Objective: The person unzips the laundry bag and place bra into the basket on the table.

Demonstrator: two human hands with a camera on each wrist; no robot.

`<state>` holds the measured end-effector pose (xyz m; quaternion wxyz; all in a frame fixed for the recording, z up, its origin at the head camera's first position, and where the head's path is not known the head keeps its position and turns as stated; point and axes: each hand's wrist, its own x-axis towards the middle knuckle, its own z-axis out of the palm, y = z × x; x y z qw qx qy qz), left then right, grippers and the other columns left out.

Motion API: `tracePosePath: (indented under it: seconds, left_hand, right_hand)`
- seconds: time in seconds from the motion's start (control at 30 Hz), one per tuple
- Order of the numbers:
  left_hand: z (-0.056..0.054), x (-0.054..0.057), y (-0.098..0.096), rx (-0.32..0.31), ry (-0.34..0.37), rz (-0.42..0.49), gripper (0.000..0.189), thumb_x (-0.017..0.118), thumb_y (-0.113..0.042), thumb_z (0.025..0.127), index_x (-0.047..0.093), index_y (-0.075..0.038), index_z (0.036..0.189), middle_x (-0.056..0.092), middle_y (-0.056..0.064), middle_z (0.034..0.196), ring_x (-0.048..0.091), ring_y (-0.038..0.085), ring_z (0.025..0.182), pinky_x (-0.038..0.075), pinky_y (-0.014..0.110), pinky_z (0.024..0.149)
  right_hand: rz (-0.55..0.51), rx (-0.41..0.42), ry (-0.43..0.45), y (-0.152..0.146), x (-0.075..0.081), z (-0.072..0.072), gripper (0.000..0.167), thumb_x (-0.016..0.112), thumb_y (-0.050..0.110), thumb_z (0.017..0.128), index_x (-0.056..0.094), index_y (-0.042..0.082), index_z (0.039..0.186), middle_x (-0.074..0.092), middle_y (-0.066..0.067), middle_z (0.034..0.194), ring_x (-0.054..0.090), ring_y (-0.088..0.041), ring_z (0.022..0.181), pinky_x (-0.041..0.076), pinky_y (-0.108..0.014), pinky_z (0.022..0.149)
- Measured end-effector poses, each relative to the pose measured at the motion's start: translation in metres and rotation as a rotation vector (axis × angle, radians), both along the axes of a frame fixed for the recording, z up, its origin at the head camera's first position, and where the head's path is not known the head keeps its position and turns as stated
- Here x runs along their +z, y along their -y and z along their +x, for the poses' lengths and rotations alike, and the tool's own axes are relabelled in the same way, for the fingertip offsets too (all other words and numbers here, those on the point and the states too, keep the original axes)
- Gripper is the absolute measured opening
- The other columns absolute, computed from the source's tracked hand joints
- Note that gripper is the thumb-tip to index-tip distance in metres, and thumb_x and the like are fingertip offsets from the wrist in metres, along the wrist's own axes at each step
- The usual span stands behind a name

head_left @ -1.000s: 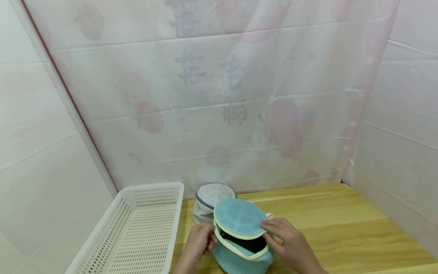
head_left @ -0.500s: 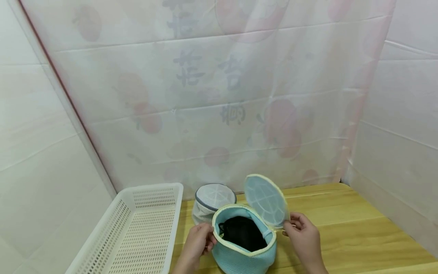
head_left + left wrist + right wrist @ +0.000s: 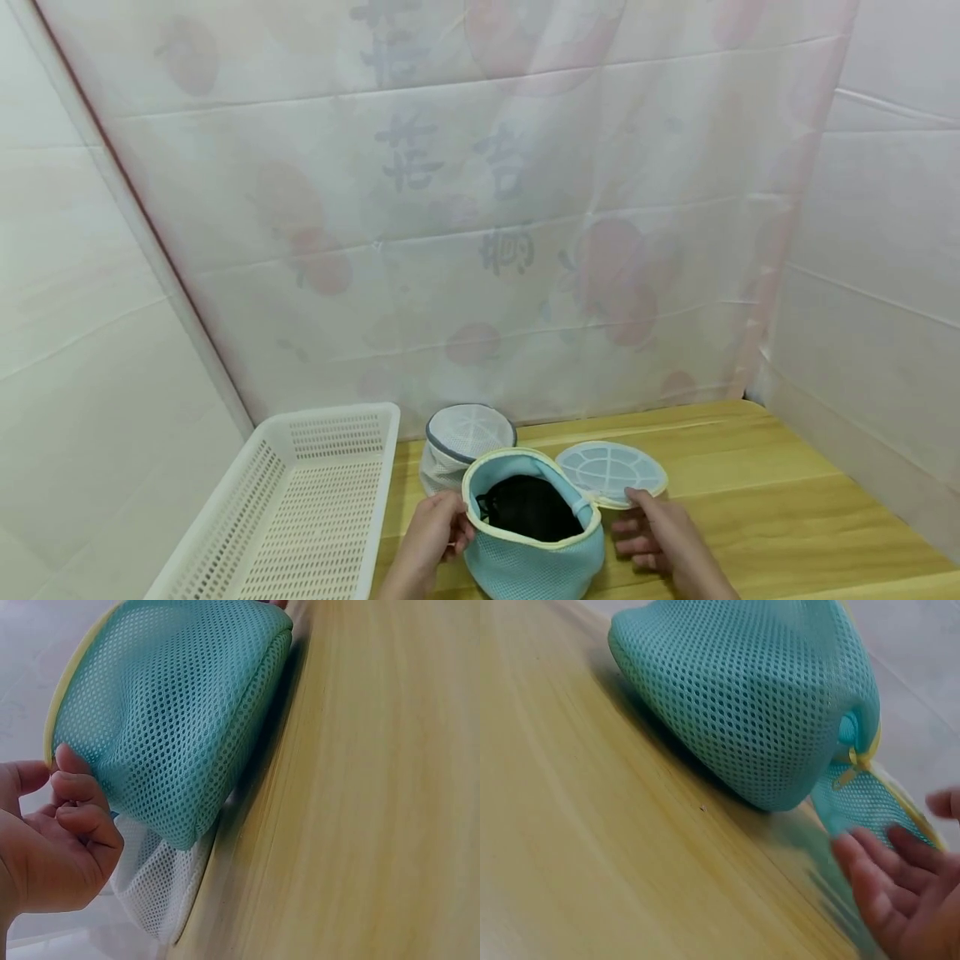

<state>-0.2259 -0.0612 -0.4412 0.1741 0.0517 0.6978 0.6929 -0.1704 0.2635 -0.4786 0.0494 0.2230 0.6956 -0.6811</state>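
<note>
A light-blue mesh laundry bag with yellow edging stands unzipped on the table in the head view. Inside it lies a black cloth item with a thin loop; its kind is not clear. My left hand pinches the bag's rim on the left side, seen also in the left wrist view, where the fingertips meet at the yellow edge. The round lid is folded out to the right, its inner side up. Beside it is my right hand, fingers loosely bent and thumb apart, touching the lid's near edge.
A white mesh laundry bag with grey edging stands just behind the blue one. To the left is a white perforated plastic basket. Fabric-covered walls close off the wooden table at the back and sides.
The lid has swung up and over to the right with my right hand, exposing the black item. My left hand keeps its place on the rim, while the right has relaxed its hold on the lid.
</note>
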Motion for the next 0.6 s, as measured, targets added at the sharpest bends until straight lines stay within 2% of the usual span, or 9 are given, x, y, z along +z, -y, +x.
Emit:
tracePosePath:
  seconds: [0.1,0.17,0.27,0.33,0.37,0.43,0.5,0.57,0.6]
  left_hand:
    - [0.001,0.001,0.0,-0.005,0.008,-0.012,0.016,0.052,-0.02,0.084,0.059,-0.012,0.072,0.054,-0.004,0.054,0.042,0.007,0.044,0.031,0.021,0.043]
    - [0.001,0.002,0.0,-0.011,0.006,-0.016,0.016,0.052,-0.02,0.084,0.059,-0.012,0.072,0.054,-0.004,0.054,0.042,0.007,0.044,0.031,0.021,0.043]
    - [0.002,0.003,0.0,-0.024,-0.012,-0.016,0.016,0.051,-0.019,0.084,0.058,-0.012,0.072,0.054,-0.003,0.054,0.042,0.007,0.045,0.032,0.021,0.043]
    - [0.003,0.004,0.0,-0.029,-0.024,-0.019,0.017,0.051,-0.018,0.085,0.058,-0.012,0.071,0.054,-0.003,0.055,0.042,0.008,0.045,0.032,0.021,0.043]
    - [0.003,0.005,-0.001,-0.029,-0.031,-0.022,0.017,0.05,-0.018,0.085,0.057,-0.012,0.071,0.054,-0.003,0.055,0.042,0.008,0.045,0.032,0.021,0.043]
    - [0.004,0.006,-0.001,-0.021,-0.042,-0.029,0.017,0.051,-0.017,0.086,0.056,-0.011,0.071,0.054,-0.002,0.056,0.041,0.008,0.045,0.031,0.021,0.042]
    - [0.006,0.009,-0.003,-0.002,-0.066,-0.046,0.015,0.052,-0.018,0.088,0.054,-0.009,0.075,0.054,-0.001,0.058,0.04,0.01,0.045,0.03,0.021,0.042]
    - [0.008,0.013,-0.004,0.045,-0.131,-0.099,0.014,0.055,-0.02,0.09,0.053,-0.008,0.083,0.053,-0.001,0.06,0.041,0.011,0.048,0.032,0.022,0.044]
    - [0.01,0.015,-0.005,0.082,-0.18,-0.149,0.015,0.058,-0.022,0.09,0.053,-0.009,0.087,0.052,-0.001,0.062,0.042,0.011,0.05,0.033,0.023,0.045]
  right_hand:
    - [-0.013,0.227,0.058,0.001,-0.002,0.003,0.078,0.04,0.077,0.089,0.064,0.002,0.097,0.069,-0.004,0.079,0.062,-0.014,0.059,0.048,-0.027,0.052]
    - [-0.006,0.345,0.046,0.006,-0.002,0.003,0.077,0.036,0.081,0.087,0.061,0.008,0.087,0.062,-0.001,0.069,0.054,-0.011,0.051,0.04,-0.024,0.046]
    - [0.044,0.397,0.017,0.017,-0.001,0.001,0.067,0.038,0.077,0.089,0.054,0.014,0.07,0.05,0.003,0.055,0.041,-0.008,0.042,0.032,-0.021,0.04]
    - [0.092,0.357,-0.014,0.027,0.0,0.0,0.06,0.044,0.07,0.092,0.051,0.015,0.068,0.043,0.004,0.052,0.035,-0.008,0.041,0.029,-0.022,0.04]
    - [0.118,0.313,-0.033,0.031,0.0,-0.001,0.056,0.049,0.066,0.093,0.053,0.014,0.07,0.044,0.004,0.054,0.037,-0.009,0.044,0.032,-0.023,0.042]
    - [0.174,0.189,-0.072,0.039,0.001,-0.003,0.049,0.057,0.056,0.093,0.055,0.011,0.074,0.046,0.003,0.058,0.042,-0.011,0.05,0.036,-0.025,0.047]
    - [0.206,0.066,-0.127,0.046,0.002,-0.004,0.041,0.063,0.047,0.092,0.059,0.007,0.084,0.051,0.001,0.064,0.047,-0.013,0.058,0.04,-0.026,0.054]
    - [0.222,-0.038,-0.168,0.051,0.004,-0.005,0.036,0.065,0.039,0.092,0.061,0.004,0.09,0.053,0.0,0.068,0.049,-0.013,0.062,0.042,-0.027,0.057]
    - [0.219,-0.073,-0.184,0.053,0.005,-0.005,0.034,0.066,0.037,0.093,0.06,0.003,0.09,0.051,0.0,0.066,0.047,-0.014,0.059,0.041,-0.026,0.054]
